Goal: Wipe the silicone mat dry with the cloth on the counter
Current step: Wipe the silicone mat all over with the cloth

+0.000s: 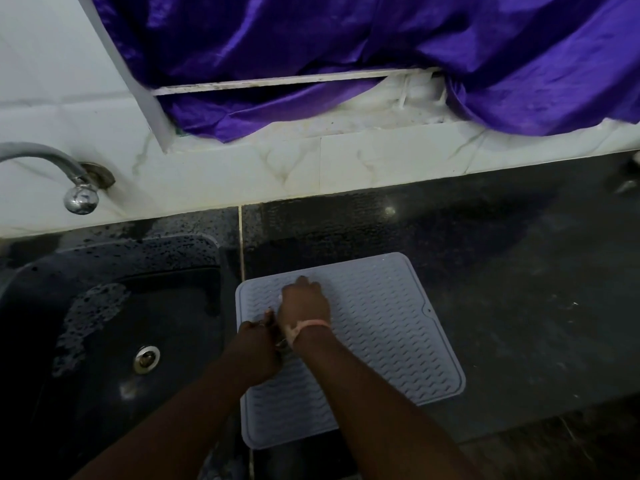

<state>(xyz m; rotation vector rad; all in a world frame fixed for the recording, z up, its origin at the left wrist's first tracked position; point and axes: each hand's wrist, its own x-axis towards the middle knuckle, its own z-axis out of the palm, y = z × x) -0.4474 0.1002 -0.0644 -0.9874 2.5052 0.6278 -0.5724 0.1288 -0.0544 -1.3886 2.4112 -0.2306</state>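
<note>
The pale grey silicone mat (381, 327), ribbed with a wavy pattern, lies flat on the dark counter just right of the sink. Its near corner hangs over the counter's front edge. My right hand (304, 301), with a pink band on its wrist, rests palm down on the mat's far left part, fingers pointing away. A small pale spot shows at its left edge; what it is cannot be made out. My left hand (259, 341) sits against my right wrist with its fingers curled there. No cloth is plainly visible on the counter.
A black sink (114, 327) with water drops and a metal drain (147, 358) lies left of the mat. A chrome tap (78, 192) juts from the white tiled wall. Purple curtain fabric (346, 46) hangs behind. The dark counter (502, 271) stretches to the right.
</note>
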